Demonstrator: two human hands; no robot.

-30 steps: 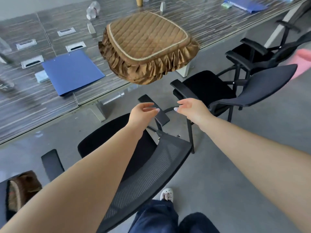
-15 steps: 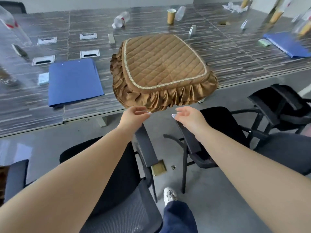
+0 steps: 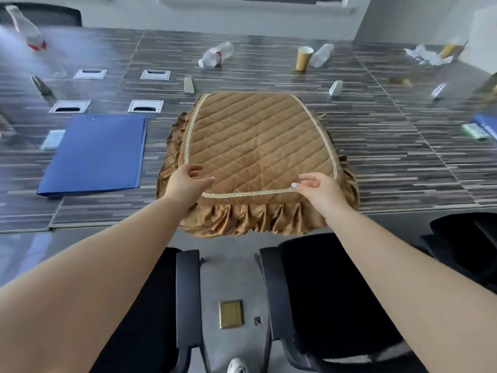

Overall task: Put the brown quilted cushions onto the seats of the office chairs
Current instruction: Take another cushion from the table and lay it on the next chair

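Head view: brown quilted cushion (image 3: pixel 258 146) lies on the table edge, just ahead of both hands. Left hand (image 3: pixel 185 183) and right hand (image 3: pixel 320 188), fingers loosely spread, touch its near corners. Likely soft, light, floppy; best gripped at the piped edge, not the slippery frill.

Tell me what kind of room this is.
Probably an office meeting room: a long striped dark wood-grain table with metal cable-port flaps, a blue folder, and black armrested office chairs drawn up to it.
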